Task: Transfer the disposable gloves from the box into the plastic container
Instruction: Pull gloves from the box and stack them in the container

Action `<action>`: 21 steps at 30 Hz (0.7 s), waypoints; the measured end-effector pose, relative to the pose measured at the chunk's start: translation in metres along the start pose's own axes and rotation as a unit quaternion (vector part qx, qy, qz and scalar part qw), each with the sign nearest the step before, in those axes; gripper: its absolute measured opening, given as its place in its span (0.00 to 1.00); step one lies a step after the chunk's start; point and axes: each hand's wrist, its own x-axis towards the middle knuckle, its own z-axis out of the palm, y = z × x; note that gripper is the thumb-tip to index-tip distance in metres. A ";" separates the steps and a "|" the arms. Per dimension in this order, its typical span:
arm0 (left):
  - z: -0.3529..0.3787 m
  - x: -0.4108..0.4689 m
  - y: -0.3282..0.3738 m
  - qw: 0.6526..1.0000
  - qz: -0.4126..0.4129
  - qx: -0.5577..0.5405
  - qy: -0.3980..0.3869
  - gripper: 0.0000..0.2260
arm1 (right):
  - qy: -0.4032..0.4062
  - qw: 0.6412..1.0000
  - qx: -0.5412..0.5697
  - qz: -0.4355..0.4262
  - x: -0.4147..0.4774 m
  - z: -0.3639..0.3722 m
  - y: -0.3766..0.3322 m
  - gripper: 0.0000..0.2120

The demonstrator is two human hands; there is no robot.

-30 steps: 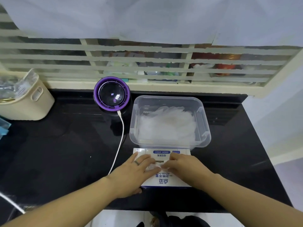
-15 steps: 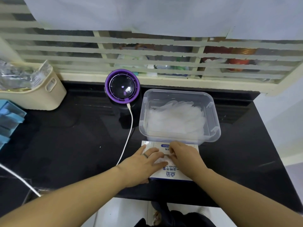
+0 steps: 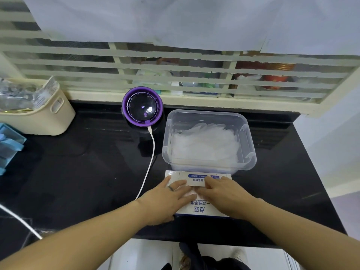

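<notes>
- One box point(image 3: 202, 209) of disposable gloves lies flat on the black counter point(image 3: 78, 172), just in front of the one clear plastic container point(image 3: 251, 149), its far edge at the container's near wall.
- A pile of translucent gloves point(image 3: 204, 145) already fills the floor of the container; they cannot be counted one by one.
- Two hands lie on the box top. The left hand point(image 3: 165, 201) covers the part left of the container's middle, the right hand point(image 3: 224, 195) the part to the right.
- Compared with half a second ago, both hands remain on the box, drawn a little away from the container, so more of the printed strip shows beyond the fingertips.
- The left fingers point(image 3: 181, 187) lie straight and flat, released, pressing on the box.
- The right fingers point(image 3: 209, 182) are lightly bent on the box and meet the left ones at a pale patch. I cannot tell whether they pinch a glove.
- Left of the container stand one round purple fan point(image 3: 143, 107) with one white cable point(image 3: 150, 162), and farther left one cream basket point(image 3: 39, 117).
</notes>
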 end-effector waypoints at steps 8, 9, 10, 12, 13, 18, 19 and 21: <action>-0.002 -0.011 -0.013 0.981 -0.015 -0.159 0.110 0.27 | -0.015 0.999 0.034 -0.010 0.008 -0.003 0.011 0.19; -0.002 -0.011 -0.012 0.975 -0.034 -0.185 0.121 0.25 | -0.018 0.999 0.042 -0.018 0.010 -0.004 0.012 0.19; -0.002 -0.011 -0.012 0.968 -0.053 -0.206 0.134 0.24 | -0.025 0.998 0.047 -0.021 0.011 -0.005 0.012 0.19; 0.000 -0.006 -0.010 0.959 -0.086 -0.218 0.160 0.26 | -0.029 0.998 0.046 -0.029 0.014 -0.007 0.012 0.18; 0.002 -0.004 -0.008 0.959 -0.101 -0.210 0.164 0.28 | -0.018 0.998 0.041 -0.036 0.015 -0.006 0.011 0.18; 0.013 0.002 -0.005 0.947 -0.134 -0.258 0.135 0.35 | 0.060 0.997 0.032 -0.032 0.027 0.004 0.007 0.12; 0.013 0.002 -0.005 0.945 -0.127 -0.272 0.133 0.35 | 0.077 0.996 0.043 -0.023 0.029 0.008 0.005 0.12; 0.012 0.001 -0.006 0.943 -0.116 -0.286 0.126 0.36 | 0.072 0.994 0.079 -0.014 0.032 0.014 0.003 0.11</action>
